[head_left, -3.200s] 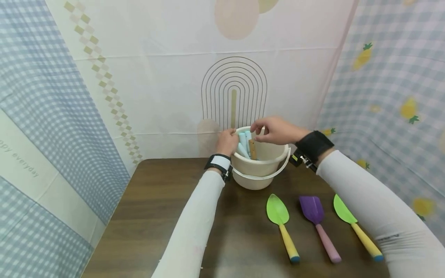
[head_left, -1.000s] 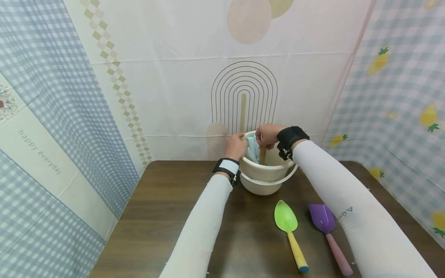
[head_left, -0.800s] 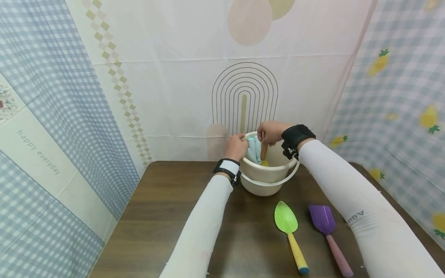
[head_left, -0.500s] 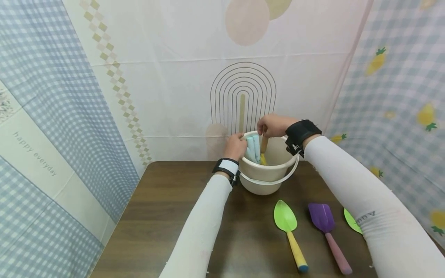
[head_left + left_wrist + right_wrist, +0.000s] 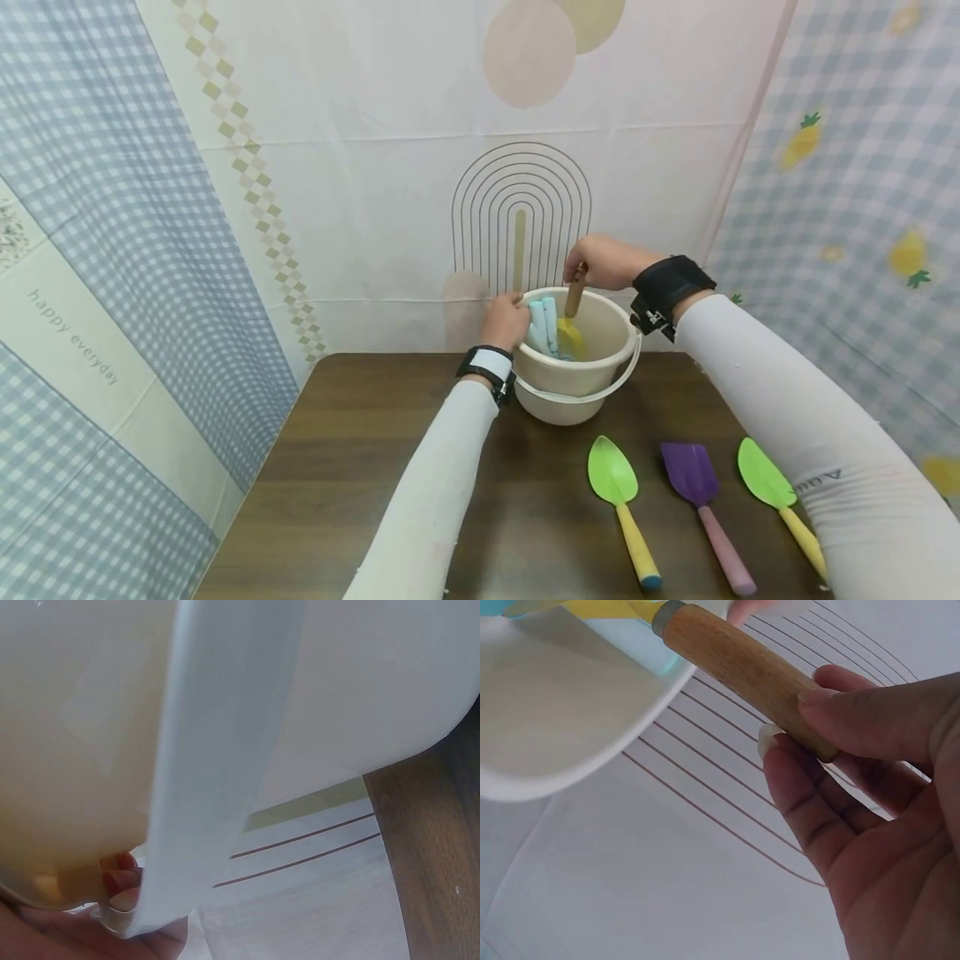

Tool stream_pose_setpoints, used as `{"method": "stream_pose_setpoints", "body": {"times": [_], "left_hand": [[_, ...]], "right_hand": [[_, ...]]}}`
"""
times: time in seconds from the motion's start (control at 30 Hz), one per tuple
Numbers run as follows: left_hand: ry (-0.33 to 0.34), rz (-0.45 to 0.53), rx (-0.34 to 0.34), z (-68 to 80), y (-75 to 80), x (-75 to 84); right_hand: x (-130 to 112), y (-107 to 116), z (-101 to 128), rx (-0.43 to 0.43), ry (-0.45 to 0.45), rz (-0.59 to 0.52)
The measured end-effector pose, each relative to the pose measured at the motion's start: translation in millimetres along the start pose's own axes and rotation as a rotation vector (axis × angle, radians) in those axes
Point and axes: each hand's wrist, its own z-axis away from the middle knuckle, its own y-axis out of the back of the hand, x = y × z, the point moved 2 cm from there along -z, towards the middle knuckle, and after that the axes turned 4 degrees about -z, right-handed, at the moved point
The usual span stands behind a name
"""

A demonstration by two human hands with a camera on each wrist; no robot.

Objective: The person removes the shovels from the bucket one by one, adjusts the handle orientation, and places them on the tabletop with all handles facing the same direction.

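A cream bucket (image 5: 573, 367) stands at the back of the brown table (image 5: 337, 467). My left hand (image 5: 508, 315) grips its left rim; in the left wrist view the fingertips (image 5: 120, 889) curl under the rim beside the bucket wall (image 5: 360, 690). My right hand (image 5: 581, 271) pinches the wooden handle (image 5: 742, 671) of a yellow-bladed trowel (image 5: 570, 335), whose blade is tilted inside the bucket. In the right wrist view the right hand (image 5: 795, 720) holds that handle between thumb and fingers above the bucket rim (image 5: 570, 750). Light blue handles (image 5: 542, 323) lean inside at the left.
Three toy trowels lie on the table in front of the bucket: a green one (image 5: 612, 471), a purple one (image 5: 690, 475) and another green one (image 5: 761, 479) by my right sleeve. Patterned cloth walls close in the back and sides.
My right hand has risen from inside the bucket, drawing the wooden-handled yellow trowel upward. The right arm shifted, uncovering the far-right green trowel. The left hand stayed on the rim.
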Motion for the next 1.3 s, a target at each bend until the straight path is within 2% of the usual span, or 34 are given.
{"method": "stream_pose_setpoints", "body": {"times": [0.27,0.7,1.07,1.3], "left_hand": [[0.003,-0.005,-0.009,-3.0,-1.5,-2.0],[0.007,-0.015,0.012,-8.0,-4.8,-4.5],[0.005,-0.028,0.008,-5.6,-3.3,-2.6],[-0.004,-0.037,0.008,-7.8,-4.1,-2.8]], "right_hand": [[-2,14,14,0.063,0.066,0.004],[-25,33,41,0.124,0.141,-0.006],[-71,41,70,0.129,0.310,0.103],[-99,41,89,0.138,0.473,0.136]]}}
